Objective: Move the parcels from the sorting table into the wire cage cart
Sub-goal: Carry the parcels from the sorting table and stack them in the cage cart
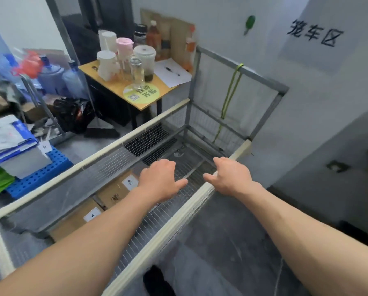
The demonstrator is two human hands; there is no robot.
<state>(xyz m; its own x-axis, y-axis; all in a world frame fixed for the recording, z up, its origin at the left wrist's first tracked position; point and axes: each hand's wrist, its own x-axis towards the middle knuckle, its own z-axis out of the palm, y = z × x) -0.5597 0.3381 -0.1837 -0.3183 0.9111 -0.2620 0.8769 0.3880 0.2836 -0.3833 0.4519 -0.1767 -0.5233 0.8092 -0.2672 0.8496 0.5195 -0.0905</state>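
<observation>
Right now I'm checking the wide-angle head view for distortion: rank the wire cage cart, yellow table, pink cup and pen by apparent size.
Largest to smallest, as they look in the head view:
1. wire cage cart, though it is also nearest the camera, which enlarges it
2. yellow table
3. pink cup
4. pen

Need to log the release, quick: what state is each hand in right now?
Left hand: open, holding nothing, over the wire cage cart.
Right hand: open, holding nothing, by its near rim.

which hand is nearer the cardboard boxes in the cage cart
Left. The left hand hovers just right of the cardboard boxes inside the wire cage cart; the right hand is farther right, over the cart's near rail.
</observation>
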